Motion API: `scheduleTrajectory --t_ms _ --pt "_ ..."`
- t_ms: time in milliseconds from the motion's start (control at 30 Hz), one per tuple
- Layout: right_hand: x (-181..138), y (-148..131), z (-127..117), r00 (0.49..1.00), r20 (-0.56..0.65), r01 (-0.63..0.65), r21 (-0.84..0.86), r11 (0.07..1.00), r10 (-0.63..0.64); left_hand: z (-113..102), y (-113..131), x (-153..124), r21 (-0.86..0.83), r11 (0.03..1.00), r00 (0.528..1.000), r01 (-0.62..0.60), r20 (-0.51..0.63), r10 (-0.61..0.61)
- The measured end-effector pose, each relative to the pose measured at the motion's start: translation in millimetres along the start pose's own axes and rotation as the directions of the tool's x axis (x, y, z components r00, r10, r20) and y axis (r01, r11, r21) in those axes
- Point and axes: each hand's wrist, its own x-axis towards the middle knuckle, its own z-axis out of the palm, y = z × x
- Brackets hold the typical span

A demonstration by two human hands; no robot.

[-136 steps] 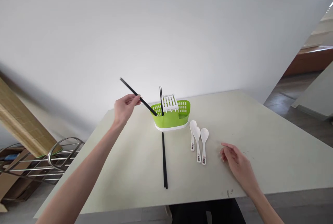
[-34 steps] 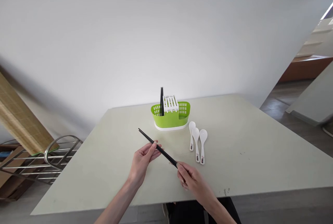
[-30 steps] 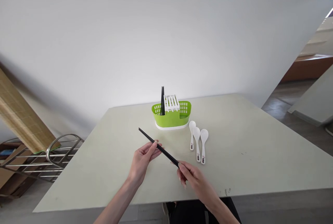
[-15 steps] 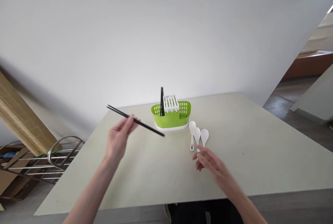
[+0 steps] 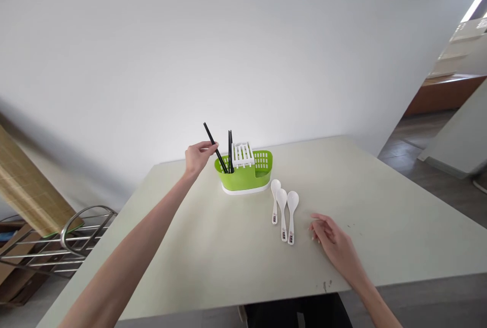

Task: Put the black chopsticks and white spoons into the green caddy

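My left hand [image 5: 200, 157] is closed in a pinch around a pair of black chopsticks [image 5: 209, 132]. They tilt, with their lower ends inside the left compartment of a green cutlery basket [image 5: 243, 179]. More black chopsticks [image 5: 230, 149] stand nearly upright in that compartment, just right of the held ones. A white slotted rack [image 5: 242, 155] tops the basket's middle. In front lie three white spoons: a left spoon [image 5: 275, 201], a middle one [image 5: 282, 214] and a right one [image 5: 292, 216]. To their right, my right hand [image 5: 331, 241] is empty, its fingers loosely bent and apart.
The basket stands on a pale table [image 5: 213, 247] that meets a white wall [image 5: 243, 54]. Left of the table are a metal rack [image 5: 72, 241], a rolled bamboo mat [image 5: 34, 186] and cardboard boxes [image 5: 19, 277]. Dark marks [image 5: 324, 286] show near the front edge.
My left hand has moved forward and right, and the chopsticks have turned from nearly level to steep, their ends now in the basket. My right hand has drawn away rightward from the spoons.
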Motion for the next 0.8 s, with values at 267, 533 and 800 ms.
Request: scheduleTrajectory --t_ms 267,533,800 --pt "3.1 -5.8 -1.8 1.0 0.019 0.0 -0.02 1.0 0.001 20.1 -39.5 19.4 0.294 0.955 0.994 0.045 0.078 -0.071" --pt "3.2 0.2 0.2 1.0 0.013 0.0 -0.013 1.0 0.001 19.6 -43.6 27.9 0.357 0.932 0.99 -0.056 0.138 0.007" --pt "2.6 3.2 0.1 0.999 0.03 -0.013 -0.035 0.999 0.014 -10.9 -69.5 -4.8 0.295 0.955 0.997 0.034 -0.079 -0.011"
